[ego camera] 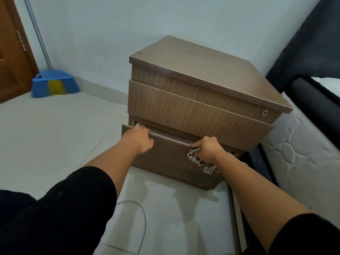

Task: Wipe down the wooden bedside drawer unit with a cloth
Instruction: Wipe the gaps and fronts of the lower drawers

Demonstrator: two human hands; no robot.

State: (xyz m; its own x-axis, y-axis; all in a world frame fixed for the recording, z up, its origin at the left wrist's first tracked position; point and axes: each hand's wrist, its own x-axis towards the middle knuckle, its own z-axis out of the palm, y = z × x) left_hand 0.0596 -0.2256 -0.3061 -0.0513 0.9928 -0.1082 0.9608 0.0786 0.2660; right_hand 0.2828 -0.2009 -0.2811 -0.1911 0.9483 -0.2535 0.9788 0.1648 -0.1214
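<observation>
The step in hand looks like opening the lower drawer (171, 153) of the drawer unit (202, 85), which stands on the floor between the wall and the bed; next comes an even pull from both hands before the cloth goes to work. The left hand (139, 139) is curled over the drawer's top edge, and the right hand (207, 149) hooks that edge too, with the checked cloth (200, 161) bunched in its closed fingers

Your drawer unit (193, 100) is brown with fine streaked woodgrain, silver lock (265, 112). Your cloth (200, 161) is white with a dark grid check. Your sleeves (77, 197) are black. Broom (55, 85) is blue with a yellow stripe.
</observation>
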